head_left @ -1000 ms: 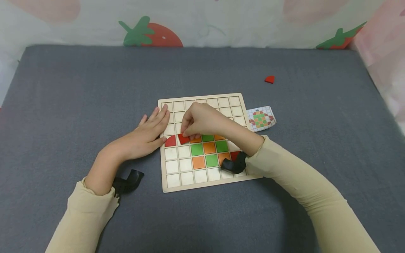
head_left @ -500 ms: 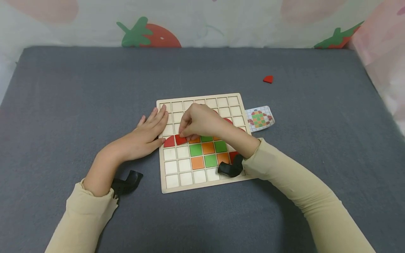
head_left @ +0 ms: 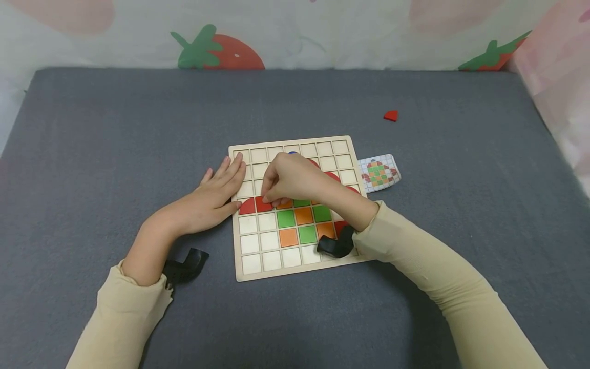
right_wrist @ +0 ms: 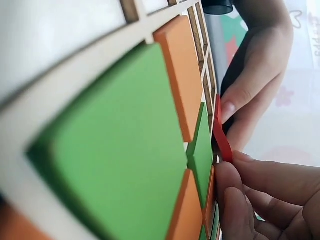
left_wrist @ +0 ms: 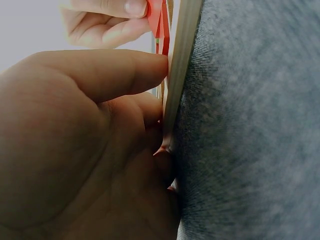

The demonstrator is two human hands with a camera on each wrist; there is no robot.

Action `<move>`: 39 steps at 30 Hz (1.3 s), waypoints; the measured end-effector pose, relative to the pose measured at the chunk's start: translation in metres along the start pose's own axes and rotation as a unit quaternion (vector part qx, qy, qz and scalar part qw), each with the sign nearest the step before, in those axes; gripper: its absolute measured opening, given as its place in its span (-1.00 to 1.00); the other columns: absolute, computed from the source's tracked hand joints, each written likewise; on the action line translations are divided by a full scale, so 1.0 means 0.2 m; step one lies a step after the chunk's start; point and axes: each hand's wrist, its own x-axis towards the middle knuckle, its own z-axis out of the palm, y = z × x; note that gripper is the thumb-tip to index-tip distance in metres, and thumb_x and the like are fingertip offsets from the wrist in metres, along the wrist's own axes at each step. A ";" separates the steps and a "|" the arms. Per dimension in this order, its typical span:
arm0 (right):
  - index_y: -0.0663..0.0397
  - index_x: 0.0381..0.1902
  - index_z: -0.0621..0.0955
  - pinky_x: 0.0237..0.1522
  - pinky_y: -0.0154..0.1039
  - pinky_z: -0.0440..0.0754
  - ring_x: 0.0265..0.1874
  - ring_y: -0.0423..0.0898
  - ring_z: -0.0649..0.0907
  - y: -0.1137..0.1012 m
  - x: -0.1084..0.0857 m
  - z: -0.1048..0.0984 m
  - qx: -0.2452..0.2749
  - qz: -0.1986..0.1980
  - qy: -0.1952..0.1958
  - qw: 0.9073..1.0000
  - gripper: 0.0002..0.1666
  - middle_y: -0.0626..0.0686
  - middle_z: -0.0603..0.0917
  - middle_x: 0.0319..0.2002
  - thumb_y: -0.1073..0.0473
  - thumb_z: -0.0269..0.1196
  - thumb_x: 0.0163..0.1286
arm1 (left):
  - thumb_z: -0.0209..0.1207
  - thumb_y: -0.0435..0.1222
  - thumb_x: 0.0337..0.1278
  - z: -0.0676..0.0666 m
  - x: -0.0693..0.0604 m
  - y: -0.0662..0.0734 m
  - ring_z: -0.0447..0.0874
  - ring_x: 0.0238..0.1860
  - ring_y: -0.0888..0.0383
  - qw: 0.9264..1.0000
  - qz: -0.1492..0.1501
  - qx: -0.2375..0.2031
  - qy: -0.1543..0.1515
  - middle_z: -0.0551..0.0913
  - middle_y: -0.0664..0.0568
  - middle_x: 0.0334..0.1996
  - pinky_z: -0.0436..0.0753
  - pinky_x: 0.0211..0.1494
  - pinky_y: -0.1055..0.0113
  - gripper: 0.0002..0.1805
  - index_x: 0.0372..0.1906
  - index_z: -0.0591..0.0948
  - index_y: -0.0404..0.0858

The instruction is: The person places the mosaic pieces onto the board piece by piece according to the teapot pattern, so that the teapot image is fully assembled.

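Note:
My left hand [head_left: 209, 200] lies with fingers spread on the left edge of the wooden grid board [head_left: 251, 264]. Its thumb reaches a red quarter-round tile [head_left: 247, 206] in a left-column cell. With thumb and finger, my right hand [head_left: 297, 177] pinches a red tile [head_left: 262, 204] at the cell just right of that one. In the right wrist view this red tile [right_wrist: 223, 142] sits against the fingertips, near the board surface. Orange tiles [head_left: 288, 237] and green tiles [head_left: 286, 219] fill cells in the middle. My right hand and forearm hide part of the board.
A printed pattern card [head_left: 380, 173] sticks out from the board's right side. One more red quarter-round tile [head_left: 391, 116] lies on the grey tabletop [head_left: 138, 118] behind it. Black wrist devices [head_left: 336, 246] hang at both wrists, the right one over the board.
The pinched red tile has turned from a skewed position and shifted left, and now lines up with its cell beside the red quarter-round tile. My left hand stays in place.

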 end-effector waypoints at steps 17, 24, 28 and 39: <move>0.23 -0.43 0.72 -0.40 -0.31 0.63 -0.52 -0.11 0.68 0.06 -0.01 -0.08 0.068 -0.005 0.005 0.998 -0.97 0.05 0.70 -0.55 0.34 0.37 0.14 | -0.12 -0.26 0.41 0.00 0.00 -0.01 -0.55 0.45 -0.05 1.000 -0.006 0.000 0.001 -0.39 -0.16 0.48 -0.36 0.38 -0.14 -0.27 0.46 -0.20 -0.41; 0.27 -0.37 0.71 -0.32 -0.22 0.65 -0.45 0.00 0.70 0.14 -0.05 -0.20 0.114 0.001 0.056 0.992 -0.93 0.09 0.71 -0.51 0.35 0.35 0.16 | -0.13 -0.24 0.41 0.01 0.00 -0.01 -0.53 0.45 -0.07 1.000 0.000 -0.001 0.005 -0.38 -0.17 0.48 -0.35 0.37 -0.15 -0.27 0.46 -0.20 -0.41; 0.29 -0.34 0.70 -0.28 -0.18 0.65 -0.42 0.05 0.69 0.19 -0.09 -0.28 0.124 0.014 0.094 0.988 -0.90 0.13 0.71 -0.48 0.34 0.34 0.18 | -0.14 -0.25 0.42 0.01 0.00 -0.01 -0.55 0.45 -0.05 1.000 -0.003 0.003 0.000 -0.40 -0.15 0.48 -0.35 0.38 -0.14 -0.27 0.46 -0.22 -0.40; 0.41 -0.22 0.65 -0.28 -0.22 0.66 -0.42 -0.07 0.70 0.44 -0.19 -0.53 0.138 0.051 0.183 0.972 -0.79 0.02 0.71 -0.45 0.32 0.29 0.24 | -0.16 -0.25 0.42 0.01 0.00 -0.01 -0.55 0.45 -0.04 1.000 -0.007 0.001 -0.004 -0.42 -0.13 0.48 -0.35 0.39 -0.12 -0.28 0.46 -0.22 -0.38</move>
